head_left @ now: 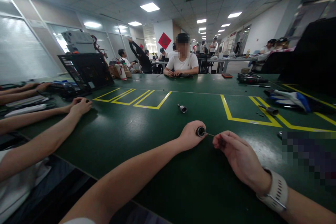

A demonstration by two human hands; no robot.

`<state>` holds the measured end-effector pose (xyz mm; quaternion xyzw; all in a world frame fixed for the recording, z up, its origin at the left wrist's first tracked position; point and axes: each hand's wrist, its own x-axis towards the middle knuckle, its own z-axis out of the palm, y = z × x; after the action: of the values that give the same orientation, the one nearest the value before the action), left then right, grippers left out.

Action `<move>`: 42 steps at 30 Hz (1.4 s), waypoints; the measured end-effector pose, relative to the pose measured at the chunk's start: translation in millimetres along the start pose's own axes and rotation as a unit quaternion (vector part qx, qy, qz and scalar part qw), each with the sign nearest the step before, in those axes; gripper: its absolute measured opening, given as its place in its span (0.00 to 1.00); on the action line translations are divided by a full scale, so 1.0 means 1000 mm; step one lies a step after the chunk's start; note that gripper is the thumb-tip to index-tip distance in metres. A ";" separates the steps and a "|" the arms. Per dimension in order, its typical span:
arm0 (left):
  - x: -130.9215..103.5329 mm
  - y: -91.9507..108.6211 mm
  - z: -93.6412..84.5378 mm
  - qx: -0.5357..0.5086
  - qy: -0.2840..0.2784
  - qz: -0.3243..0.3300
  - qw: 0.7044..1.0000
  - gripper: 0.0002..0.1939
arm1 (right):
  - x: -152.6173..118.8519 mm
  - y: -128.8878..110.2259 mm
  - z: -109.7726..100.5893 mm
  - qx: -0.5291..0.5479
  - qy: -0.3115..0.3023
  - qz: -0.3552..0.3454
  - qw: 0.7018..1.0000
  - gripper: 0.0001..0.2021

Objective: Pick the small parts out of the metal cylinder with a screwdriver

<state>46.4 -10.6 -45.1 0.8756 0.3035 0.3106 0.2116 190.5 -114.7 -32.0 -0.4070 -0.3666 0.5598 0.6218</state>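
My left hand [189,135] is wrapped round a short, hollow metal cylinder [201,132], its dark open end facing right and toward me. Between the fingertips of my right hand [237,152] is a thin metal rod [210,134]. Its far tip reaches the cylinder's opening; how deep it goes I cannot tell. Both hands are just above the green table [157,150]. Beyond my left hand a metal part with a narrow stem [183,109] lies on its side. A similar metal part [272,111] lies to the right, by several small dark pieces [259,114].
Blue-and-white gloves [294,100] and a dark tool [250,78] lie at the right. Yellow tape [228,112] marks the tabletop. At left are a co-worker's hands [80,106] and a black computer case [89,73]. Another person [182,63] sits opposite.
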 end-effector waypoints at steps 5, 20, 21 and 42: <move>-0.002 0.001 0.000 0.028 0.009 -0.011 0.999 0.03 | -0.003 0.000 0.001 -0.033 0.010 -0.001 0.999 0.09; 0.000 0.000 -0.002 -0.006 -0.023 -0.003 1.000 0.05 | 0.000 -0.002 -0.002 -0.020 0.006 0.004 1.000 0.09; 0.000 0.000 -0.002 -0.004 -0.022 -0.002 1.000 0.05 | -0.001 -0.001 -0.001 -0.024 0.011 0.000 1.000 0.09; 0.000 0.000 -0.003 -0.025 -0.024 0.021 0.999 0.06 | 0.002 0.000 -0.005 0.007 0.015 0.017 1.000 0.08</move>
<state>44.8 -10.6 -43.1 0.8835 0.2719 0.3011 0.2341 194.9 -113.3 -33.7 -0.4175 -0.3463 0.5667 0.6202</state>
